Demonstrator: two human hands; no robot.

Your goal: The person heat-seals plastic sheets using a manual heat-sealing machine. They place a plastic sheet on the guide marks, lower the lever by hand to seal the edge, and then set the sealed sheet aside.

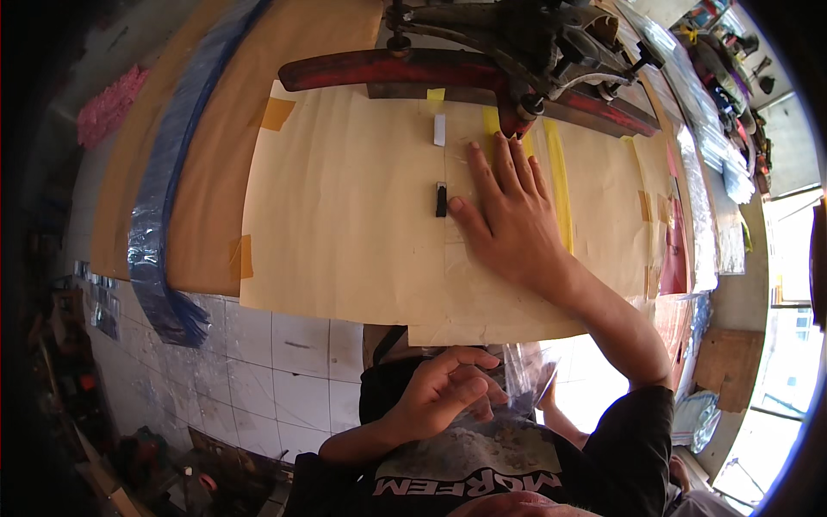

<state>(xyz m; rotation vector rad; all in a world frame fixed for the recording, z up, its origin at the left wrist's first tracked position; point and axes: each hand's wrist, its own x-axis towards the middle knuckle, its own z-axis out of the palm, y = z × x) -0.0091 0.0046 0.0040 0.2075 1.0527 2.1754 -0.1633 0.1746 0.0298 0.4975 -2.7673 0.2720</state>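
My right hand (517, 220) lies palm down with fingers spread on the tan paper sheet (336, 207) that covers the work table. A thin clear plastic film (461, 177) appears to be under it. Its fingertips reach almost to the red and dark metal bar (388, 67) of a machine. Beside its thumb sits a small black block (441, 200), and a white strip (439, 129) lies farther up. My left hand (448, 392) hovers in front of my body below the table edge, fingers loosely bent and apart. Clear plastic (521, 375) hangs just to its right, with no grip on it visible.
Metal linkages (551, 52) stand over the bar. Yellow tape (558, 181) runs along the paper, and brown tape (276, 114) holds its corner. A bundle of blue-edged plastic (168, 198) drapes over the table's left side. A pink bundle (112, 103) lies far left; white tiles (297, 379) show below.
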